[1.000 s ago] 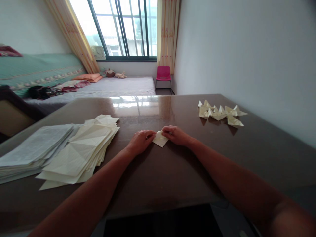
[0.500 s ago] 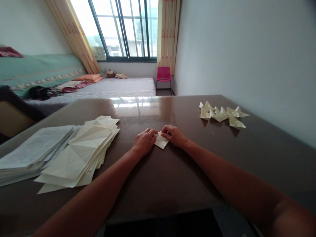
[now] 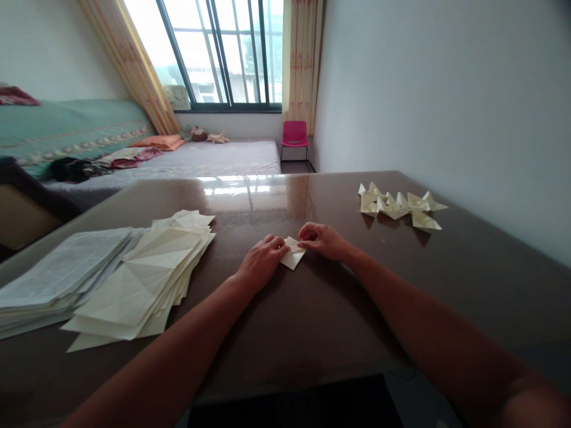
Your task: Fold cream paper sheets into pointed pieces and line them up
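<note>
Between my two hands a small square of folded cream paper (image 3: 292, 258) lies on the brown table, one corner pointing toward me. My left hand (image 3: 262, 260) holds its left side, with the thumb on top and the fingers curled. On the other side, the thumb and curled fingers of my right hand (image 3: 325, 241) grip the paper's right edge. Part of the paper's far side is covered by my fingers. Several folded cream paper pieces (image 3: 395, 208) with raised points stand in a cluster to the right.
To the left lie a stack of creased cream sheets (image 3: 129, 291) and a pile of greyish printed sheets (image 3: 62, 264). The glossy table (image 3: 312, 333) reaches toward a bed (image 3: 236, 156) and a pink chair (image 3: 295, 134). A white wall (image 3: 446, 89) runs along the right.
My right hand has shifted slightly right, its thumb now at the paper's right edge. My left thumb lies further over the paper. The raised middle of the paper looks flatter.
</note>
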Demonstrator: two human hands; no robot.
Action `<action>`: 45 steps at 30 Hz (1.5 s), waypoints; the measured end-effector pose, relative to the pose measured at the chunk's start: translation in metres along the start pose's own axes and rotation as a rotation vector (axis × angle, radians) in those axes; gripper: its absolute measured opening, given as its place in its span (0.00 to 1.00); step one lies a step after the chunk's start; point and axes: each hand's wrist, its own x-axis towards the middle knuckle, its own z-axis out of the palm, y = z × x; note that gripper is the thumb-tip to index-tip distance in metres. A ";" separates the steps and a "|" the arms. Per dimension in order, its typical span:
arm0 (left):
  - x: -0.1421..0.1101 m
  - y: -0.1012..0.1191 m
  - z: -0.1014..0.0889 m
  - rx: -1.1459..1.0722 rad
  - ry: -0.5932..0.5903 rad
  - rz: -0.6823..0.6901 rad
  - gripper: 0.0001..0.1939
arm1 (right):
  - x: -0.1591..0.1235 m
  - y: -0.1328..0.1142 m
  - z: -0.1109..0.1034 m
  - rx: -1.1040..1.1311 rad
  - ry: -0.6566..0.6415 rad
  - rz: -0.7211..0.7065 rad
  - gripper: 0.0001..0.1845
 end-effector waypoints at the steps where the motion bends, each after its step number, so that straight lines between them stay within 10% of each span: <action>1: 0.000 0.001 -0.001 0.010 -0.006 0.003 0.13 | -0.001 -0.001 0.000 -0.004 -0.013 -0.002 0.13; 13: -0.001 0.010 -0.007 0.133 -0.089 0.004 0.15 | 0.000 -0.010 0.004 -0.240 -0.110 0.029 0.05; 28: -0.012 0.008 -0.014 0.051 -0.109 0.016 0.17 | -0.020 -0.030 -0.003 -0.750 -0.280 -0.229 0.21; 40: -0.011 0.019 -0.015 0.132 -0.168 -0.052 0.16 | -0.042 -0.068 0.000 -0.959 -0.381 -0.073 0.16; 45: -0.011 0.015 -0.015 0.076 -0.071 -0.063 0.14 | -0.027 -0.054 -0.001 -0.889 -0.201 -0.037 0.12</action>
